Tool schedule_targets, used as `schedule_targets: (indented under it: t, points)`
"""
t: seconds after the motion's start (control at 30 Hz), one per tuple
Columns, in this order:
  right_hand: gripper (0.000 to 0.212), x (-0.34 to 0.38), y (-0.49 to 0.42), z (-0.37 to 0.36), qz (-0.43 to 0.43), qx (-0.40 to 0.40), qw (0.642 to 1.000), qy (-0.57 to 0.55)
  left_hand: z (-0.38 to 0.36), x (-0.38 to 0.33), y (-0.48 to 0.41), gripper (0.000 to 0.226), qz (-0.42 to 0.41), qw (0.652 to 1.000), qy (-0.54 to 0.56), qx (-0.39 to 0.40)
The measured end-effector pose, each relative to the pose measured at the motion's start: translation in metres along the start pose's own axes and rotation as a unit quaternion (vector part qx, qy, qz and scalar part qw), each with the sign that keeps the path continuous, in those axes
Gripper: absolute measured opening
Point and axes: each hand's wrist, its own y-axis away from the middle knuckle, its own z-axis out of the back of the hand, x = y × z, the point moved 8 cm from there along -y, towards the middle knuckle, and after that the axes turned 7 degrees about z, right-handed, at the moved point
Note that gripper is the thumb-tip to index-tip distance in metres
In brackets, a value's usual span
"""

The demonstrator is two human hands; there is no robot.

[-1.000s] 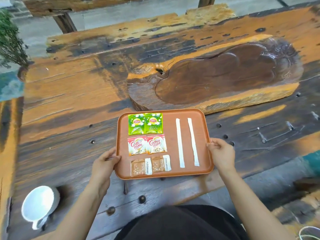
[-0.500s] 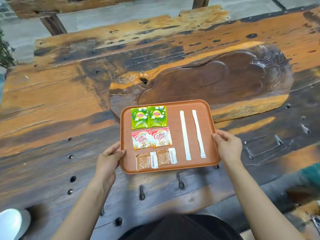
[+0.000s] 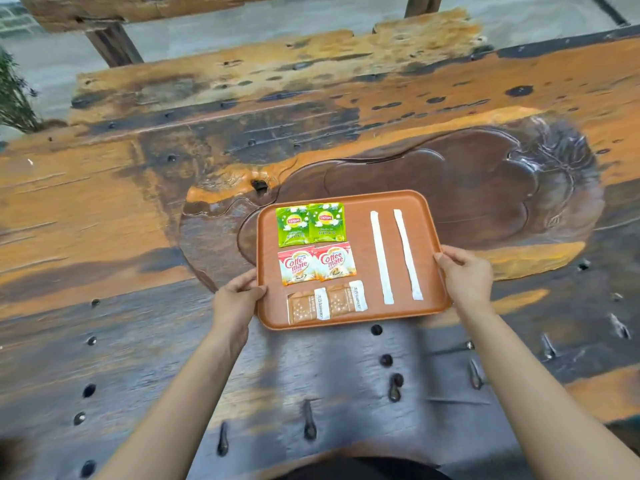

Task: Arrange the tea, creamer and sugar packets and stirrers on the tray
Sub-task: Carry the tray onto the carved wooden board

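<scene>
Tray [image 3: 360,318] gripped at both side rims, far end over carved wooden slab [image 3: 485,188] on table [image 3: 104,220]. Left hand [image 3: 232,299] and right hand [image 3: 465,271] with thumbs on top, fingers curled under. Inside: 2 tea packets [image 3: 310,224], 2 creamer packets [image 3: 317,263], 2 sugar packets [image 3: 327,303], 2 stirrers [image 3: 394,255].

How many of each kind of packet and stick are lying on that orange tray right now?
Green tea packets: 2
Red and white creamer packets: 2
Brown sugar packets: 2
White wrapped stirrers: 2
Total: 8 items on the tray, which the left hand and right hand hold by its side edges.
</scene>
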Motion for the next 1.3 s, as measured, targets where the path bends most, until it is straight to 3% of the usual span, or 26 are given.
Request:
schedule_targets:
  t: [0.27, 0.43, 0.93, 1.3]
  points:
    - [0.025, 0.008, -0.077, -0.013, 0.001, 0.016, 0.998, 0.055, -0.044, -0.035, -0.037, 0.040, -0.064, 0.990, -0.108, -0.062]
    - [0.023, 0.010, -0.101, -0.024, -0.002, 0.027, 0.997, 0.072, -0.055, -0.039, -0.054, 0.041, -0.063, 0.984, -0.143, -0.079]
    - [0.025, 0.030, -0.111, -0.029, 0.046, 0.018, 0.992, 0.119, -0.069, -0.048, -0.068, 0.042, -0.103, 0.977, -0.165, -0.088]
    - [0.026, 0.021, -0.117, -0.033, 0.016, -0.001, 0.994, 0.112, -0.071, -0.049, -0.069, 0.044, -0.116, 0.966, -0.213, -0.086]
